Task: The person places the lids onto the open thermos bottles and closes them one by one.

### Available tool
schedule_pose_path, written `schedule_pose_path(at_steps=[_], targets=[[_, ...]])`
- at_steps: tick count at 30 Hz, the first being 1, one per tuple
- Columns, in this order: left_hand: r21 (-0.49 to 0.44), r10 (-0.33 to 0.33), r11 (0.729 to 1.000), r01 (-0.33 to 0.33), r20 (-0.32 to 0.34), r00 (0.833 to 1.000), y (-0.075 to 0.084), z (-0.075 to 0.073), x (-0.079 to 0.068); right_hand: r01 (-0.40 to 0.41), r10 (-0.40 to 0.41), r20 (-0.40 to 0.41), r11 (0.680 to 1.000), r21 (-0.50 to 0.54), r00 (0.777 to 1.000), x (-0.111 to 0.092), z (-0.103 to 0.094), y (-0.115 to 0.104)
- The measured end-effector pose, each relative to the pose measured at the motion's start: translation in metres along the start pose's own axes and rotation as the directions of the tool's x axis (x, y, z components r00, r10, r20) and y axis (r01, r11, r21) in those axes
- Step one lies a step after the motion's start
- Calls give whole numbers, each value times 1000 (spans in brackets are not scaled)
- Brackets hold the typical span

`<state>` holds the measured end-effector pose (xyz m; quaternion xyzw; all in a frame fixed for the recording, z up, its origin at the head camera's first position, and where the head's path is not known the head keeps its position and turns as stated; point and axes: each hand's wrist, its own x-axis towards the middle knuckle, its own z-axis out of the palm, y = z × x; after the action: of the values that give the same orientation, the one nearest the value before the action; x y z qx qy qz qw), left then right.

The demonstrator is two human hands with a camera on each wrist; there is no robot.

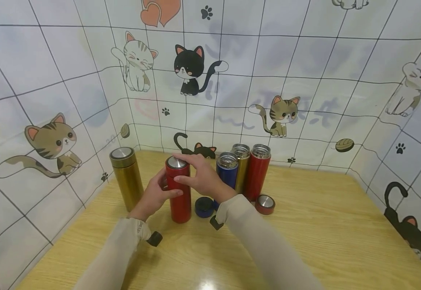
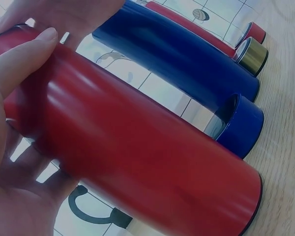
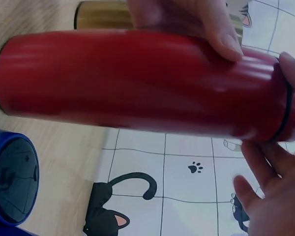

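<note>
A red thermos (image 1: 180, 201) with a steel-topped red lid (image 1: 176, 162) stands upright on the table. My left hand (image 1: 155, 195) grips its upper body from the left, thumb across the front. Around the lid, the fingers and thumb of my right hand (image 1: 204, 177) hold on from the right and behind. In the right wrist view a dark ring shows between the lid and the red body (image 3: 137, 83). Beside the thermos's base lies a blue lid (image 1: 204, 207), its dark inside facing up. A gold thermos (image 1: 127, 177) with its lid on stands left of my left hand.
Right of the hands stand three lidless thermoses: blue (image 1: 227, 169), gold (image 1: 242, 161) and red (image 1: 257, 173). A loose red lid (image 1: 265, 204) sits in front of them. A gold lid (image 2: 253, 56) shows in the left wrist view. Cat-patterned sheeting (image 1: 232, 92) walls the table (image 1: 305, 225).
</note>
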<state>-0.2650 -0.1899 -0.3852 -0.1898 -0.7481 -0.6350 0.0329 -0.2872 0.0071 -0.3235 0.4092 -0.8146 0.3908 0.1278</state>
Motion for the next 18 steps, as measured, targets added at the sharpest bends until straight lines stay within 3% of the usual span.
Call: schedule_pose_path(at_steps=[9, 18], targets=[[-30, 31, 999, -31, -10, 999, -3, 2, 0, 80, -119, -151, 967, -242, 981, -1, 9, -2], [-9, 21, 1000, -21, -36, 999, 0, 4, -2, 34, -137, -238, 920, -391, 961, -1, 14, -9]])
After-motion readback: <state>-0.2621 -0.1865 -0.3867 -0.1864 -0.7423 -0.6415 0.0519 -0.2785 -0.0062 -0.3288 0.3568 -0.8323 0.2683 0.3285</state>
